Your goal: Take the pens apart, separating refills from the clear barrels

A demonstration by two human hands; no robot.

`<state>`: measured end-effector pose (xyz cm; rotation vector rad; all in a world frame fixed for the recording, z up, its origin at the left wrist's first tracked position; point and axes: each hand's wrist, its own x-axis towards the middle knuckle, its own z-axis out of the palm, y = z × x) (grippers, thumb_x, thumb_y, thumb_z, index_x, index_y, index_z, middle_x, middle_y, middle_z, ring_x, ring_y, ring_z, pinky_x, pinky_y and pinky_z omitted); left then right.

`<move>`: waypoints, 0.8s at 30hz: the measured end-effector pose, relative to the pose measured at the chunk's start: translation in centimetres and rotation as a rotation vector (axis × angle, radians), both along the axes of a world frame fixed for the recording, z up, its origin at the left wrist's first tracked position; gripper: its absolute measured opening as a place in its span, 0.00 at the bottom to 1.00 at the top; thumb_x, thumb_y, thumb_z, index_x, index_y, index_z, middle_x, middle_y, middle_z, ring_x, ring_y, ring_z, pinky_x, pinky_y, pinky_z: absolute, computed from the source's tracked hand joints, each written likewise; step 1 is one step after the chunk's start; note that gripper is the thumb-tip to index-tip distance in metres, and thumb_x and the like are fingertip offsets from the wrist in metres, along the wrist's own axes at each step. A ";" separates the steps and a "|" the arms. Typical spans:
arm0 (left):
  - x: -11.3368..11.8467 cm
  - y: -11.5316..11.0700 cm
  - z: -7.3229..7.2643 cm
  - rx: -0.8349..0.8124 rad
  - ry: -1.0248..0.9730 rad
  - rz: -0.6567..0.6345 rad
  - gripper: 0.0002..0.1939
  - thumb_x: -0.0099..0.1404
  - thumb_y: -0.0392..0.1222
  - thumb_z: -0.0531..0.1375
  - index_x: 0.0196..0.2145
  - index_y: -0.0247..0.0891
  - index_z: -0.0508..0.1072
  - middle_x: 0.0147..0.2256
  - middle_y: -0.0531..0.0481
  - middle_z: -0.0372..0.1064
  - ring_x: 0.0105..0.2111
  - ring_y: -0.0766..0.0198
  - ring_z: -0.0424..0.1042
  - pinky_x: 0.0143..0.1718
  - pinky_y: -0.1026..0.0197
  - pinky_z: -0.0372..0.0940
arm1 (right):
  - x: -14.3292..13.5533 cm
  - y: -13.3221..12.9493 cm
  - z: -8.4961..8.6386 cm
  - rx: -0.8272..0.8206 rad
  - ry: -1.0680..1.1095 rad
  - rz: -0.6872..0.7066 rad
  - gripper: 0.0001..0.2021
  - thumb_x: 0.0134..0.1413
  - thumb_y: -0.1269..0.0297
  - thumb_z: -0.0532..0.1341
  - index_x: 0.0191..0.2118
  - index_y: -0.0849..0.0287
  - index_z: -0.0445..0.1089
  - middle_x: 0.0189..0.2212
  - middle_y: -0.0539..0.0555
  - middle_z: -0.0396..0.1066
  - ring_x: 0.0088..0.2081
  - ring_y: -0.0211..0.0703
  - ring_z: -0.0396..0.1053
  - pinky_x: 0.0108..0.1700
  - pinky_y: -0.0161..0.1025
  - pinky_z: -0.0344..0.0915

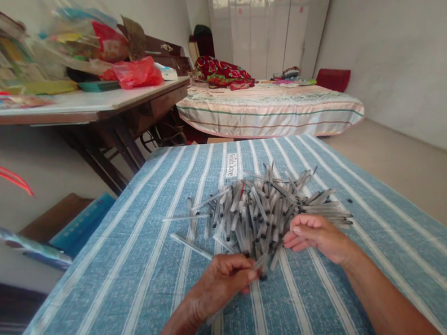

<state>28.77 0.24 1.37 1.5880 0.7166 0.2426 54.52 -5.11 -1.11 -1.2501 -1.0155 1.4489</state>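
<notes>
Here is the person's left hand [227, 281], low on the near side of the heap, thumb and forefinger pinched together on a slim clear pen [260, 263], its shaft angled up toward the pile. Over to the right hand [312, 234], at the heap's near right edge: its fingers are slightly bent and lie close together, pointing left, the thumb up near the fingertips; whether anything sits between them, the view does not tell. And between and beyond the two hands spreads the pile of pens [257, 213], translucent barrels with dark ends, crossed every which way, with a touch of red showing among them near the top. A few lie loose at the left side, one slanting toward the left hand, while on the right several fan outward with their dark tips facing away, and a small black piece [349, 200] rests just beyond them. All of it is on a blue cloth [138, 273] with white stripes, the words "With love" printed just past the pile. Up at the left stands a desk [101, 101] carrying a crumpled red plastic bag [137, 73] and other bagged items; farther back, a bed [273, 105] with a striped cover and a patterned red bundle [222, 71], and pale wardrobe doors [255, 25] behind it.
</notes>
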 end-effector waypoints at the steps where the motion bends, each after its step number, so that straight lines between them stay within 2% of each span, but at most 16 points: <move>1: 0.1 0.2 -0.2 0.021 -0.007 0.012 0.14 0.57 0.47 0.56 0.29 0.33 0.75 0.27 0.51 0.68 0.26 0.68 0.65 0.29 0.67 0.61 | -0.1 0.3 0.0 0.019 0.016 -0.019 0.11 0.50 0.58 0.60 0.33 0.61 0.64 0.31 0.57 0.75 0.34 0.44 0.73 0.36 0.40 0.66; 4: 0.6 1.0 -0.7 0.050 -0.031 0.051 0.13 0.56 0.47 0.57 0.26 0.33 0.73 0.25 0.53 0.65 0.26 0.68 0.64 0.29 0.66 0.60 | -0.2 1.2 0.1 0.059 0.030 -0.069 0.10 0.50 0.59 0.60 0.32 0.61 0.65 0.30 0.57 0.75 0.34 0.44 0.73 0.37 0.40 0.66; 8: 1.2 2.1 -0.9 0.078 -0.060 0.086 0.13 0.54 0.46 0.59 0.20 0.33 0.70 0.25 0.52 0.65 0.28 0.66 0.65 0.31 0.66 0.61 | -0.2 2.6 -0.2 0.096 0.039 -0.095 0.09 0.49 0.60 0.61 0.31 0.61 0.65 0.28 0.56 0.75 0.32 0.43 0.73 0.37 0.41 0.66; 14: 1.6 4.3 -0.6 0.130 -0.065 0.115 0.12 0.54 0.46 0.59 0.20 0.35 0.70 0.25 0.51 0.67 0.41 0.58 0.66 0.39 0.63 0.61 | -0.3 5.0 -0.7 0.134 0.046 -0.154 0.10 0.47 0.59 0.62 0.30 0.61 0.65 0.27 0.55 0.75 0.31 0.42 0.72 0.39 0.40 0.66; 19: 1.8 5.9 -0.2 0.196 -0.080 0.111 0.12 0.53 0.46 0.59 0.20 0.36 0.70 0.30 0.51 0.69 0.48 0.58 0.63 0.47 0.62 0.57 | -0.6 6.7 -0.7 0.137 0.036 -0.198 0.11 0.44 0.58 0.62 0.29 0.60 0.64 0.25 0.53 0.75 0.29 0.41 0.72 0.34 0.37 0.67; 22: 1.8 6.5 0.1 0.227 -0.055 0.083 0.11 0.53 0.46 0.59 0.21 0.36 0.71 0.30 0.50 0.69 0.46 0.59 0.64 0.45 0.63 0.58 | -0.7 7.2 -0.5 0.129 0.026 -0.218 0.12 0.43 0.57 0.62 0.29 0.60 0.64 0.23 0.53 0.74 0.27 0.41 0.72 0.30 0.36 0.68; 24: 1.6 6.8 0.3 0.237 -0.032 0.054 0.12 0.53 0.46 0.59 0.20 0.35 0.71 0.28 0.51 0.68 0.40 0.61 0.66 0.42 0.64 0.60 | -0.5 7.2 -0.4 0.119 0.015 -0.245 0.12 0.42 0.56 0.62 0.29 0.60 0.63 0.21 0.52 0.73 0.25 0.41 0.72 0.26 0.35 0.67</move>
